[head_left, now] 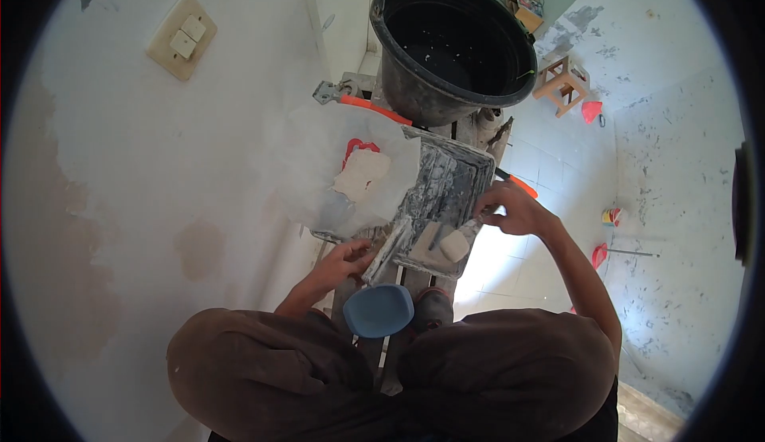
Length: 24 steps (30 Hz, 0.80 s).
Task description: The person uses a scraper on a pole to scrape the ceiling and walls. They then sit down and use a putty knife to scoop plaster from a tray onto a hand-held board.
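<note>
My left hand is closed on a flat, plaster-smeared tool like a wide scraper, at the near left of a black tray. The tray is streaked with white plaster. Over its right rim, my right hand has its fingers bent together, and what they hold is hidden. Just left of those fingers, a cream block and a flat grey-beige piece lie in the tray's near corner. A clear plastic bag with white powder covers the tray's left side.
A blue plastic bowl sits between my feet on the slatted platform. Beyond the tray stands a large black bucket, with an orange-handled tool before it. A wall with a light switch rises at left; a stool stands on the tiled floor.
</note>
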### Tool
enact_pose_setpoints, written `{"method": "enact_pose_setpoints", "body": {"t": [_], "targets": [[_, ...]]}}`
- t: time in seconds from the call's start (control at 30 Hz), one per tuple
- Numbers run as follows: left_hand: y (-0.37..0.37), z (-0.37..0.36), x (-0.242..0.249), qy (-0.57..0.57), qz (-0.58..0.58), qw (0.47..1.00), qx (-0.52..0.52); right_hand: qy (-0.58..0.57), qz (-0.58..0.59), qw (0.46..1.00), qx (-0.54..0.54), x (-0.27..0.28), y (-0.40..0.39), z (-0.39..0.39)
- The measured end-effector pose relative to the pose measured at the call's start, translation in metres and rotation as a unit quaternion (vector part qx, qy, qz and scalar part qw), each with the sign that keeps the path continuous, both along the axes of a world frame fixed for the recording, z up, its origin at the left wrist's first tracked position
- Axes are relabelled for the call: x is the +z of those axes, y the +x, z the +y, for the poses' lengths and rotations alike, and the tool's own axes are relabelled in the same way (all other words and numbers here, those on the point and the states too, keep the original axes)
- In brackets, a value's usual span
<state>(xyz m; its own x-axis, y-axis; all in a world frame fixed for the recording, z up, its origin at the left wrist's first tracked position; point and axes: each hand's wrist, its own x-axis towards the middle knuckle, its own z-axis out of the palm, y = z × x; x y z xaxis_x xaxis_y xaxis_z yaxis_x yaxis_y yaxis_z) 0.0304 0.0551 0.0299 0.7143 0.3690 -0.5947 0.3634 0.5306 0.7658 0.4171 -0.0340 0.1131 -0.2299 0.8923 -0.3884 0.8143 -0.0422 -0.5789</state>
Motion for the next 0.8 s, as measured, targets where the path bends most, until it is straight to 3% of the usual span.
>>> {"method": "enact_pose_setpoints", "body": {"t": [0.07,0.13,0.2,0.3,0.4,0.47,0.6,0.8], "targets": [[0.003,-0.009,0.003,-0.181,-0.107,0.976,0.051,0.077,0.094,0.990,-0.075,0.012,0.006,-0.015],[0.008,-0.014,0.002,-0.218,-0.135,0.965,0.061,0.041,0.169,0.976,-0.133,0.029,0.009,-0.027],[0.012,-0.019,-0.010,-0.365,-0.224,0.900,0.086,0.040,0.194,0.967,-0.162,0.051,0.003,-0.037],[0.030,-0.020,-0.009,-0.310,-0.236,0.919,0.065,0.061,0.218,0.956,-0.185,0.063,-0.011,-0.050],[0.047,-0.021,0.014,-0.329,-0.242,0.910,0.068,0.121,0.314,0.905,-0.259,0.058,-0.040,-0.059],[0.057,-0.023,0.036,-0.314,-0.218,0.921,0.073,0.195,0.316,0.877,-0.304,0.049,-0.064,-0.059],[0.062,-0.027,0.035,-0.338,-0.206,0.913,0.094,0.417,0.185,0.824,-0.336,0.015,-0.104,-0.059],[0.058,-0.032,0.034,-0.336,-0.280,0.896,0.075,0.558,0.095,0.747,-0.349,-0.042,-0.138,-0.058]]}}
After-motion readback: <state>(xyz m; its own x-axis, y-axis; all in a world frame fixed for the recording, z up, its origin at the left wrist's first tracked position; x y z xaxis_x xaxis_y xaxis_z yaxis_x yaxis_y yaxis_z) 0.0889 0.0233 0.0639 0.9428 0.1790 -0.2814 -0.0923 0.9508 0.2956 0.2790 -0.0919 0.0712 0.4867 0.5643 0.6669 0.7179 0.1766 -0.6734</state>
